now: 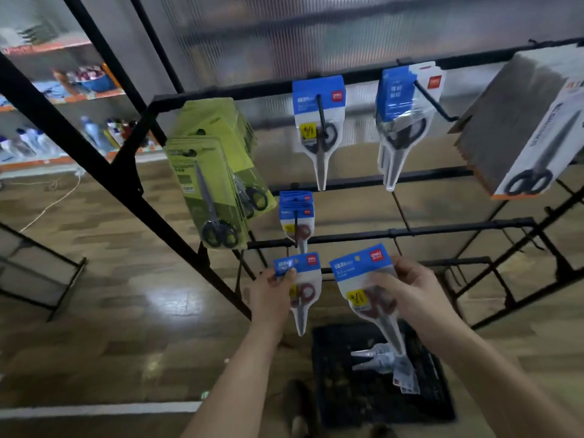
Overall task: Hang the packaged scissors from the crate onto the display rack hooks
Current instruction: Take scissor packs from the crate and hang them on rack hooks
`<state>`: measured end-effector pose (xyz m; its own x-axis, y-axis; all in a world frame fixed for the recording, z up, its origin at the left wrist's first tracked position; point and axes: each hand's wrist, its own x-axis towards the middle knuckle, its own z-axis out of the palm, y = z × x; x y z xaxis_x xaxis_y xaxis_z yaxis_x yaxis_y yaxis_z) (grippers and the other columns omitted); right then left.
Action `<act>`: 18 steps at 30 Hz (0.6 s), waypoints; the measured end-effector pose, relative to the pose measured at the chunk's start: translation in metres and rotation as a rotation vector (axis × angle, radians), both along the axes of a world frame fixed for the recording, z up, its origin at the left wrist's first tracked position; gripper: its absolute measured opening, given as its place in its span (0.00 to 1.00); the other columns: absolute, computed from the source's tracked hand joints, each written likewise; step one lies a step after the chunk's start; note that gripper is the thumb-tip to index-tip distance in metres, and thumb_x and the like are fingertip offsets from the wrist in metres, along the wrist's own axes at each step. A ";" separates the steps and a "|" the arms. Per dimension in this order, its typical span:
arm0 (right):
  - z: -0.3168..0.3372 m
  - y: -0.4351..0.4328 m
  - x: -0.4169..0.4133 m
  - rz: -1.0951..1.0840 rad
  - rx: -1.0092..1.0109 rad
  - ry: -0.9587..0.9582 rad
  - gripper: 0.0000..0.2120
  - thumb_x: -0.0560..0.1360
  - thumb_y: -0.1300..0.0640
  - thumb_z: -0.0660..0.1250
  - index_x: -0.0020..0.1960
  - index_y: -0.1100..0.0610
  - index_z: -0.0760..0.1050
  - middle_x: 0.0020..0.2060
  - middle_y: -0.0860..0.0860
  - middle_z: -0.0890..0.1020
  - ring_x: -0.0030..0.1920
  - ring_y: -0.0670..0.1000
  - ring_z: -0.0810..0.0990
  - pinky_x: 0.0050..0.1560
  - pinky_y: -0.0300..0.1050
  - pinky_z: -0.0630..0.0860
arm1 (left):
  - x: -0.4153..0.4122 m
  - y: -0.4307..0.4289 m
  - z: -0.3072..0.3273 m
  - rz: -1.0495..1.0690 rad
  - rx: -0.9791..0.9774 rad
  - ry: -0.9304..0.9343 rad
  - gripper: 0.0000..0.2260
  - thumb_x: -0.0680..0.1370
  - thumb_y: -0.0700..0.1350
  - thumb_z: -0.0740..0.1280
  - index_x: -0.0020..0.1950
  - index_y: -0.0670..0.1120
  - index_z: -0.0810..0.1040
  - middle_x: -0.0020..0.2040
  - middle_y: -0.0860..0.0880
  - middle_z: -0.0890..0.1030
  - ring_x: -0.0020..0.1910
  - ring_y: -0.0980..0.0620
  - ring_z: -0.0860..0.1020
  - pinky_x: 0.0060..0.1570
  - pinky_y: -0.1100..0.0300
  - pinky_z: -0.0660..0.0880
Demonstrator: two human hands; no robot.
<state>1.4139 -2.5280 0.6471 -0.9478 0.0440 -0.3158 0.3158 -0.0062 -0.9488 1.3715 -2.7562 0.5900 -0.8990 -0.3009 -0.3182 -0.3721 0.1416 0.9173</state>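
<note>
My left hand (271, 295) holds a small blue-topped pack of red-handled scissors (300, 279) by its header, just below a hook (296, 229) that carries several packs of the same kind (296, 213). My right hand (410, 295) grips a larger blue-topped scissors pack (363, 279), tilted with its tip pointing down toward the crate. The black crate (335, 374) lies on the floor below, with a few clear scissors packs (382, 358) inside.
The black display rack (392, 232) has hooks with green scissors packs (215, 184) at left, blue-topped packs (319, 121) in the middle and upper right (401, 121), and white boxed scissors (531, 128) at far right. Wooden floor lies all around. My shoes show by the crate.
</note>
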 end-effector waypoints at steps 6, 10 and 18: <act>-0.011 -0.027 -0.003 -0.156 -0.069 -0.087 0.07 0.79 0.72 0.65 0.54 0.65 0.79 0.38 0.55 0.87 0.34 0.49 0.86 0.31 0.35 0.78 | -0.047 -0.008 -0.031 -0.022 0.072 -0.062 0.02 0.82 0.43 0.69 0.51 0.45 0.80 0.41 0.51 0.81 0.38 0.57 0.79 0.30 0.75 0.70; -0.018 -0.043 -0.012 -0.233 -0.043 -0.109 0.08 0.79 0.73 0.64 0.54 0.65 0.79 0.43 0.60 0.87 0.37 0.52 0.87 0.33 0.37 0.80 | -0.067 -0.015 -0.043 -0.055 0.158 -0.070 0.05 0.81 0.41 0.70 0.47 0.41 0.81 0.38 0.49 0.82 0.36 0.56 0.80 0.31 0.71 0.72; -0.037 -0.090 -0.032 -0.228 0.049 -0.130 0.10 0.79 0.68 0.67 0.56 0.57 0.82 0.48 0.57 0.87 0.47 0.57 0.88 0.47 0.50 0.82 | -0.100 -0.028 -0.037 -0.251 0.154 -0.101 0.04 0.83 0.38 0.66 0.51 0.38 0.79 0.42 0.42 0.81 0.37 0.54 0.82 0.39 0.65 0.79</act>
